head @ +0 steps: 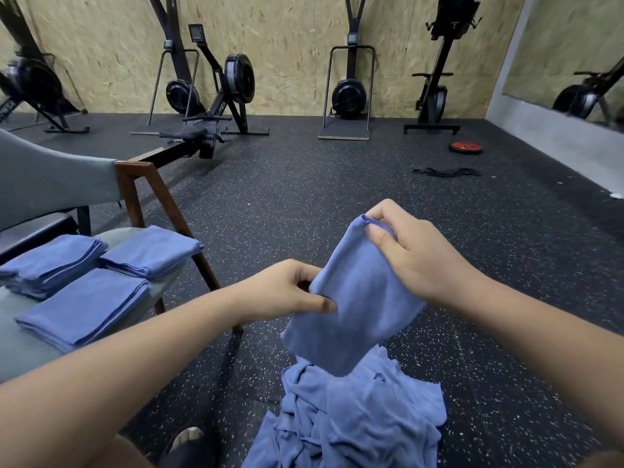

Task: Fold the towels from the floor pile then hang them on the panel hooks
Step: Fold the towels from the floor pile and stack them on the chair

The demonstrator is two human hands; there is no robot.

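My left hand [287,292] and right hand [405,251] each pinch an edge of a blue towel [354,309], held above the crumpled floor pile [354,417] near me. Three folded towels [87,305] lie on the chair [148,197] to my left.

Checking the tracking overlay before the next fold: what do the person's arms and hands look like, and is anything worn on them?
Both forearms are bare to the frame's edge, no sleeve in view. The left hand and the right hand wear no gloves. No watch, bracelet or ring shows on the wrists or visible fingers. The nails that show are short and unpainted.
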